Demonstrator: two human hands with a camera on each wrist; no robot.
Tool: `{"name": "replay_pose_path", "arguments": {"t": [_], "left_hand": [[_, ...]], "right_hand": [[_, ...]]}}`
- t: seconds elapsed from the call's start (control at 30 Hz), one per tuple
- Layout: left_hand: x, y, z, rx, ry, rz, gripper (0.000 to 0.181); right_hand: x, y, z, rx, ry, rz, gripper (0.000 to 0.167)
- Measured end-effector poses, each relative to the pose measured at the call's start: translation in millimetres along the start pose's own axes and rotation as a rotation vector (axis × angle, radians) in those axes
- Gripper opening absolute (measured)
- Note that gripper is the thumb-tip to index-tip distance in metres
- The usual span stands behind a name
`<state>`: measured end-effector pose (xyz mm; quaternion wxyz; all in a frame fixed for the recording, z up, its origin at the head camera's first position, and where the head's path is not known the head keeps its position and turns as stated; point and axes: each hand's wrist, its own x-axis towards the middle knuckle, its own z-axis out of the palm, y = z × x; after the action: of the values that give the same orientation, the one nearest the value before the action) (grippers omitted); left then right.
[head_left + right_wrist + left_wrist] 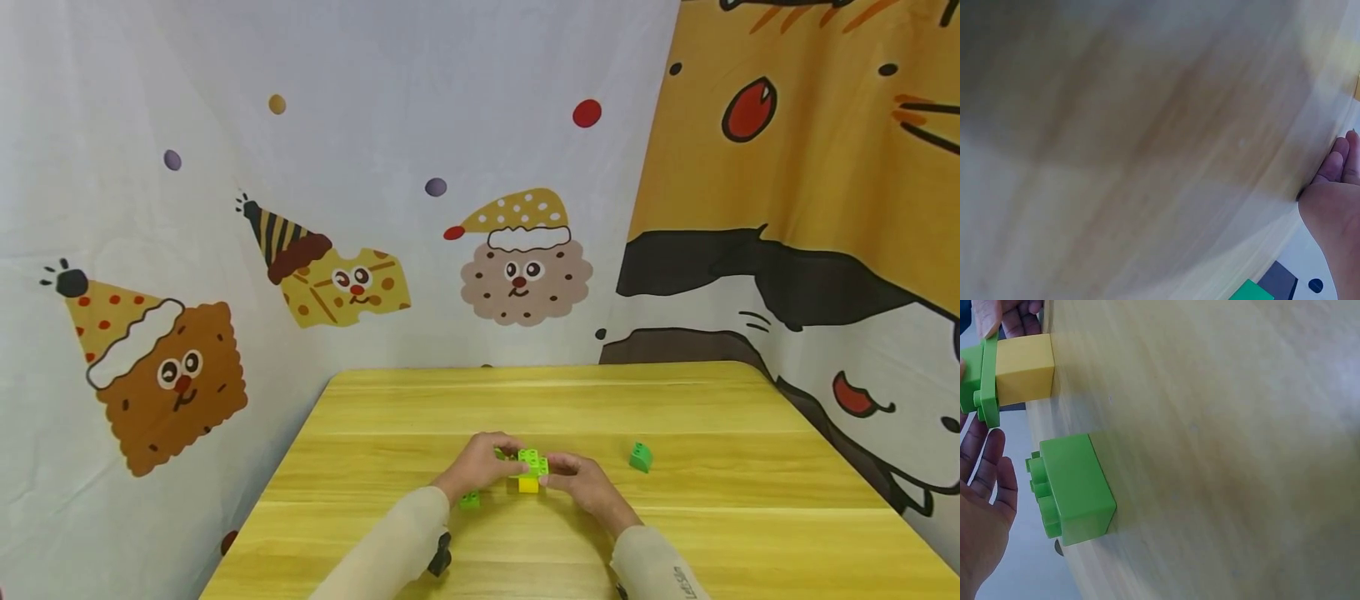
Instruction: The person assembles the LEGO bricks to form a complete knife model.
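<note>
A small stack stands on the table between both hands: a yellow brick [528, 485] at the bottom, a thin light-green plate [988, 384] on it, and a light-green brick [528, 457] on top. My left hand [483, 461] pinches the upper green brick from the left, thumb in front; its other fingers are spread beside the stack in the left wrist view. From the opposite side my right hand [585, 485] grips the plate's edge, thumb on it and fingers curled behind. The right wrist view shows only part of that hand [1335, 194], its fingertips cut off.
Another green brick [1079, 487] lies studs up by the left wrist. A darker green curved brick [641, 457] sits to the right of the right hand. Some green [499, 453] shows within the left hand's gap. The wooden table [420, 400] meets a printed cloth [420, 83] behind.
</note>
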<state>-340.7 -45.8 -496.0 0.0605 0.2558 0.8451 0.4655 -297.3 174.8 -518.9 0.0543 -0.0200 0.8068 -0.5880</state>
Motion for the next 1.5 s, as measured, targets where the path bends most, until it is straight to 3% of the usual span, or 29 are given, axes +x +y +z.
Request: {"name": "replay_pose_path", "arguments": {"t": [0.5, 1.03, 1.5], "left_hand": [[-5.4, 2.6, 3.7, -0.017, 0.030, -0.039, 0.027], [-3.7, 2.4, 3.3, -0.045, 0.004, -0.047, 0.025], [-1.0, 3.7, 0.6, 0.002, -0.039, -0.028, 0.023]], "right_hand": [[-1.5, -2.0, -0.3, 0.004, -0.004, 0.004, 0.049], [-1.2, -3.1, -1.6, 0.010, -0.005, -0.018, 0.050], [0.8, 0.8, 0.1, 0.008, -0.004, -0.013, 0.051]]}}
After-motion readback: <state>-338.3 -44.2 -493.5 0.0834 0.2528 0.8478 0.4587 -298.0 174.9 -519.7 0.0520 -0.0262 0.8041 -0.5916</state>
